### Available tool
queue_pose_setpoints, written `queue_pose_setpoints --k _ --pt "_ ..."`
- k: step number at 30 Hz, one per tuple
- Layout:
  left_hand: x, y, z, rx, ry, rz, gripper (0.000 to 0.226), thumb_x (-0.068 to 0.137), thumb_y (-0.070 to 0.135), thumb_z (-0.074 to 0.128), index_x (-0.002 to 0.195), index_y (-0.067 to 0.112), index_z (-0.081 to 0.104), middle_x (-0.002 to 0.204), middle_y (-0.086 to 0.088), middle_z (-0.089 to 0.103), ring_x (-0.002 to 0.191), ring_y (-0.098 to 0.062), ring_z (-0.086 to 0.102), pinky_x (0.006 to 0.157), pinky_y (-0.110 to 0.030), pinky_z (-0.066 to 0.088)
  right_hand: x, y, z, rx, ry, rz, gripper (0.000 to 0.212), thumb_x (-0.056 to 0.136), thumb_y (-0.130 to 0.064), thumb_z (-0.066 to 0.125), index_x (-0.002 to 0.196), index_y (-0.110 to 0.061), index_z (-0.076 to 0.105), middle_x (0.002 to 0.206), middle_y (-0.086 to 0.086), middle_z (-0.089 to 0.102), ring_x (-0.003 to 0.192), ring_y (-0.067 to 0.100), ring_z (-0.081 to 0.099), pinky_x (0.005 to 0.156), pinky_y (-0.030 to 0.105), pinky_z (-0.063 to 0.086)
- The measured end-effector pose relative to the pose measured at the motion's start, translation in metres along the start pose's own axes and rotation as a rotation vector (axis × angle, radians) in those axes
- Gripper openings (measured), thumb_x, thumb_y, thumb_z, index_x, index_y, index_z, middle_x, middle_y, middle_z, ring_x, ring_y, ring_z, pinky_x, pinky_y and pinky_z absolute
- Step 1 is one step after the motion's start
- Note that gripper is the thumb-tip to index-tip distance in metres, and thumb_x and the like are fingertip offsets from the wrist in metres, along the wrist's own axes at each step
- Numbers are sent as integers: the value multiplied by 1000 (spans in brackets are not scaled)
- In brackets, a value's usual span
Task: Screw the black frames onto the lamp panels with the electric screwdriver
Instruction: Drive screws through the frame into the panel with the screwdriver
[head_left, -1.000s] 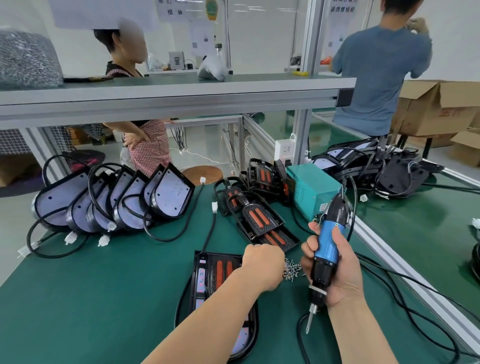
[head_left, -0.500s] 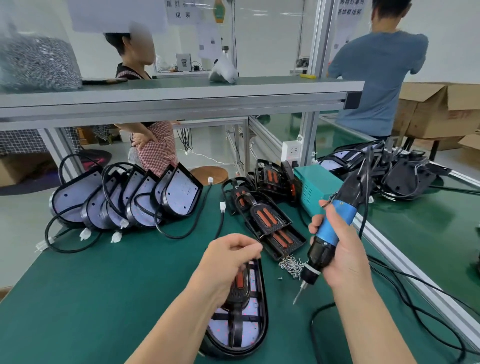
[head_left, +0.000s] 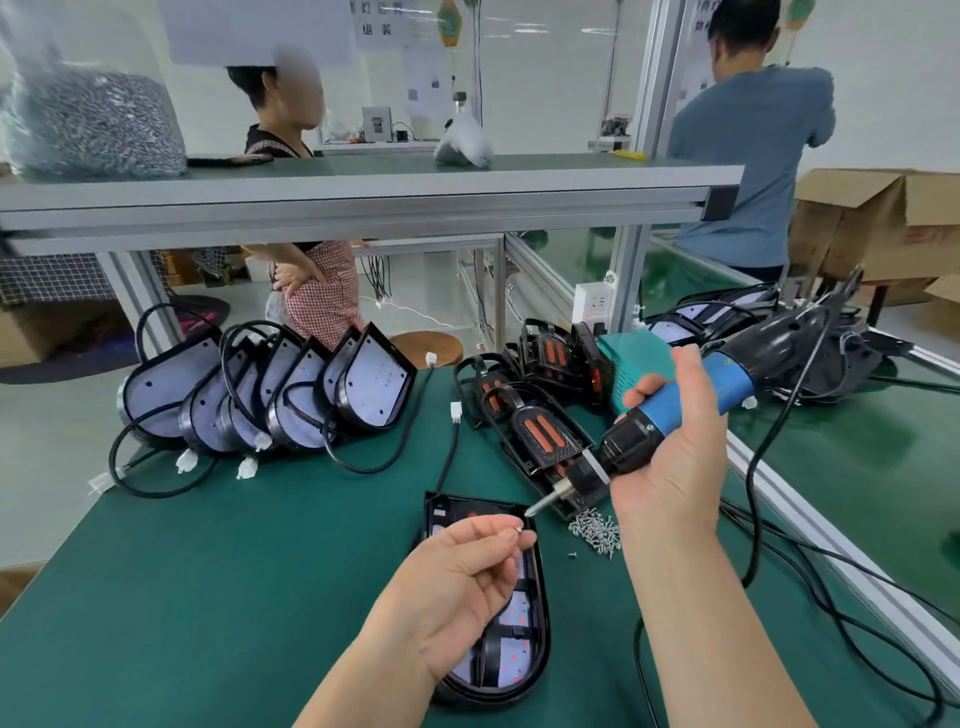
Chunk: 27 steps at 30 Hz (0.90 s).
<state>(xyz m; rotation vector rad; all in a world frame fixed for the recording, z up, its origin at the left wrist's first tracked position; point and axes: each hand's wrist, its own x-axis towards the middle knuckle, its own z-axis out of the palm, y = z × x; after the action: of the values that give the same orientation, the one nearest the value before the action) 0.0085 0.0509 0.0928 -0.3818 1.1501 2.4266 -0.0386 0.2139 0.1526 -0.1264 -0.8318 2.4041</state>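
Observation:
A lamp panel with its black frame (head_left: 524, 649) lies flat on the green table just in front of me, partly hidden by my left hand. My left hand (head_left: 457, 587) is raised over it, palm up, and pinches a small screw (head_left: 518, 529) between thumb and fingertip. My right hand (head_left: 675, 457) grips the blue and black electric screwdriver (head_left: 691, 410), tilted so its bit (head_left: 540, 505) points down-left and nearly meets the screw. A small heap of loose screws (head_left: 595, 532) lies just right of the panel.
A row of assembled lamp panels (head_left: 270, 400) with black cables leans at the back left. Black frames with orange inserts (head_left: 540, 431) pile up behind the work spot, beside a teal box (head_left: 634, 358). More lamps (head_left: 779, 332) and cables lie right. Two people stand beyond the bench.
My left hand turned palm up and lifted a screw off the panel. My right hand swung the screwdriver from near upright to a slant, bringing its bit to the screw.

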Motion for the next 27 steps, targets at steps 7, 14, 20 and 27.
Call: queue_pose_setpoints --k 7,14,20,27 --pt "-3 0 9 -97 -41 -44 9 73 -9 64 74 -3 71 81 -21 70 58 -15 62 53 -20 56 -4 6 1 -23 -5 -16 26 87 -33 74 105 -23 58 71 -2 57 62 13 55 59 20 49" --pt "-5 0 11 -137 -32 -49 10 69 -9 65 68 -4 73 80 -23 69 56 -17 62 53 -21 55 -4 4 0 -52 -6 -18 21 88 -35 74 100 -27 59 69 -3 57 62 13 55 59 20 48" --pt "-5 -5 10 -157 11 -26 11 67 -10 66 67 -4 75 82 -25 70 58 -18 62 53 -22 56 -7 4 0 -66 -24 -20 21 86 -35 75 99 -27 61 70 -2 57 61 13 55 58 20 49" --pt "-6 -13 11 -189 80 68 14 69 -11 65 83 -8 68 85 -27 70 64 -19 61 55 -21 57 -12 2 2 -87 -46 -52 15 85 -34 74 95 -29 63 69 -1 56 62 14 54 59 21 50"
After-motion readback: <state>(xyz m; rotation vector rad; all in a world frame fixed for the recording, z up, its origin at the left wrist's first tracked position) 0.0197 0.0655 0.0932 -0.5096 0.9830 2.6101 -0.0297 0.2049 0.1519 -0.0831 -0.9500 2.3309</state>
